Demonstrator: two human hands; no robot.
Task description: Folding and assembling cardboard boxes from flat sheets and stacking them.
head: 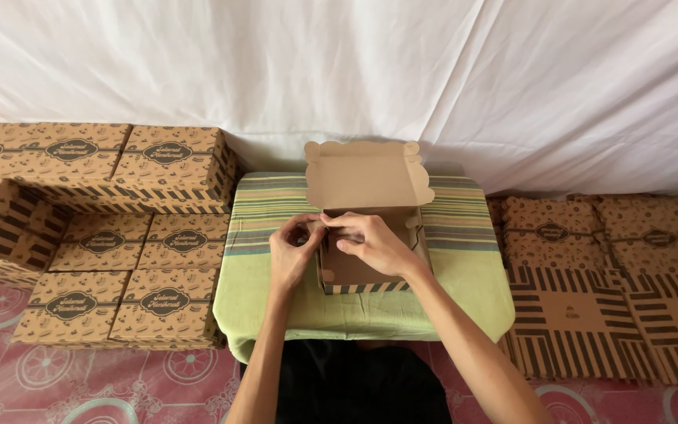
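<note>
Left hand (293,253) and right hand (370,242) both pinch the left wall of one open box (366,228) on the bench (464,259); seven closed boxes (131,235) stacked left, four flat blanks (606,290) right.

Both hands are on a half-folded brown cardboard box (366,235) sitting on a small table with a green striped cloth (464,259). Left hand (293,250) and right hand (370,239) pinch at the box's left wall, fingertips almost touching. The scalloped lid (366,174) stands open at 12 o'clock. At 9 o'clock there's a stack of finished printed boxes (119,235), at 3 o'clock piles of flat unfolded box blanks (606,290). White sheet (433,71) hangs behind, pink patterned floor mat (103,377) underneath.
</note>
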